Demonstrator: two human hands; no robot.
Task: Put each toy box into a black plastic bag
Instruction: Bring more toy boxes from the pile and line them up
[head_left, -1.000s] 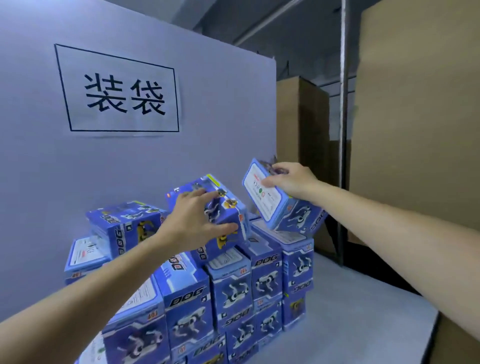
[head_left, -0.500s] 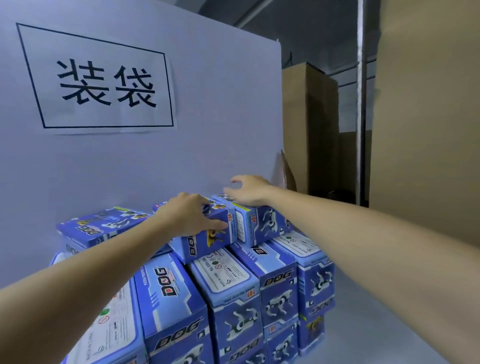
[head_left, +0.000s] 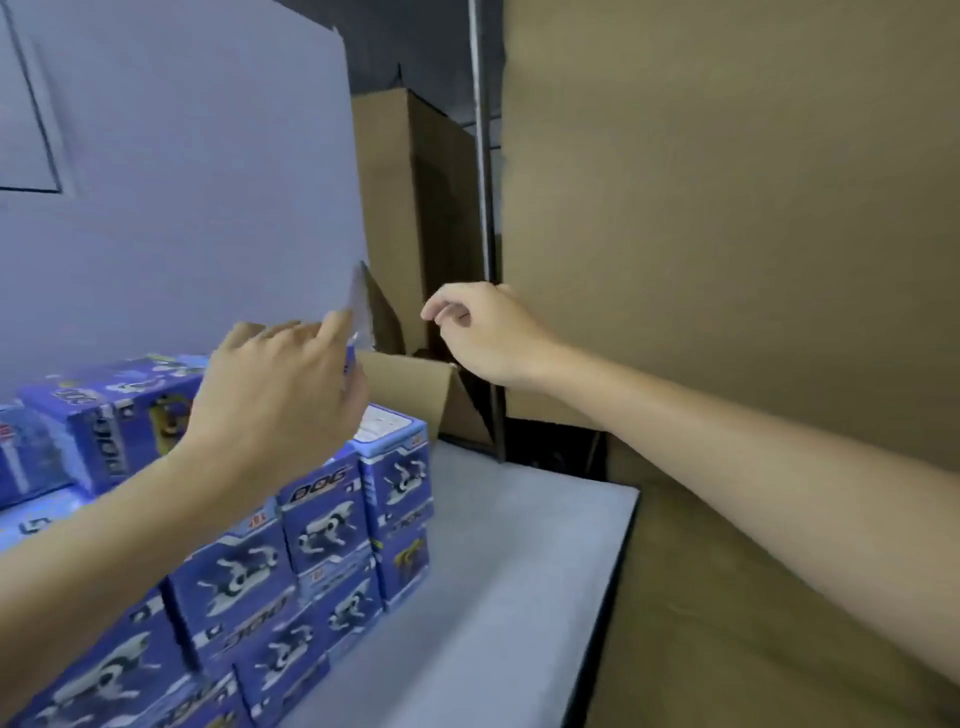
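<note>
The stacked blue printed toy boxes (head_left: 322, 525) look like glossy cardboard. Beside them, the pale grey tabletop (head_left: 509, 582) appears smooth and matt. Behind the stack, the open brown carton (head_left: 410, 389) and tall brown panel (head_left: 727, 208) are matt corrugated cardboard.

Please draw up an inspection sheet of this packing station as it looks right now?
Surface: grey table top, bare on its right part.
Job's things: blue toy boxes stacked in rows against the grey backboard; no black plastic bag seen.
Clutter: nothing seen.
Hands: left hand hovers over the top of the stack, fingers fairly straight, nothing in its grip; right hand is raised toward the open cardboard carton, fingers loosely curled, holding nothing.
Cables: nothing seen.
Surroundings: open carton behind the stack, tall cardboard cartons on the right, a dark metal upright, part of a framed sign on the backboard.
</note>
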